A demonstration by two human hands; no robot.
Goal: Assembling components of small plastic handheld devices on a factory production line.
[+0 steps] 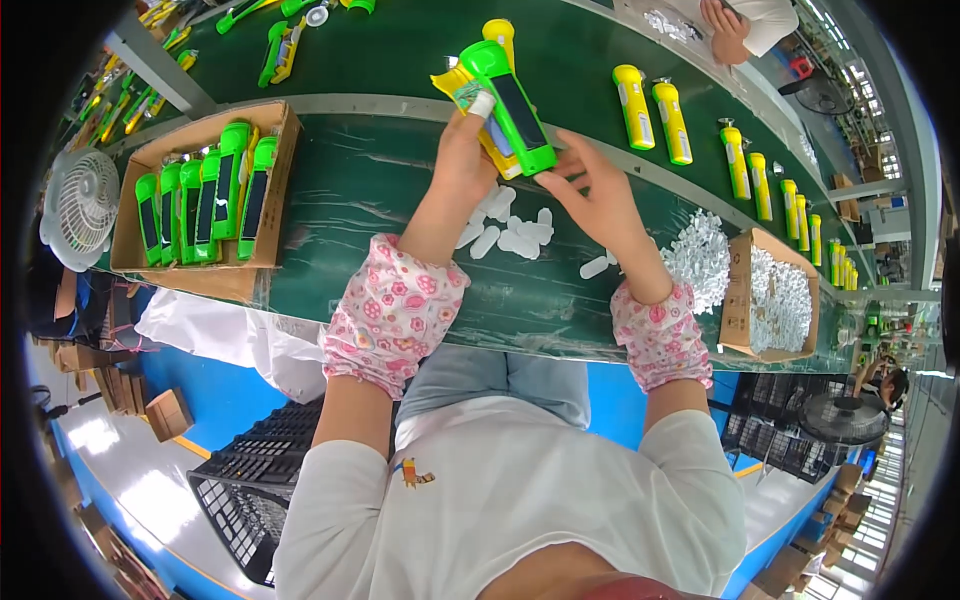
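One light in hand, halves not flush

Nearest first: loose whitish plastic pieces (486, 241) lie on the green bench (370, 180), so I'd guess those are parts not used yet. Off to the left, a cardboard box (190, 283) holds a batch of green flashlights (228, 180) that look pretty much finished to me. Then the one being worked on: left hand (462, 160) is gripping a green-and-yellow flashlight (516, 110), lifted over the bench's far edge. Yellow shell sticks out past the green, so I'd call it half assembled. Right hand (597, 190) has its fingers spread by the lower end; can't tell if it's touching. Forearms angle inward. Farther out, yellow flashlights (635, 108) sit on the line with no green showing, so probably plenty left.
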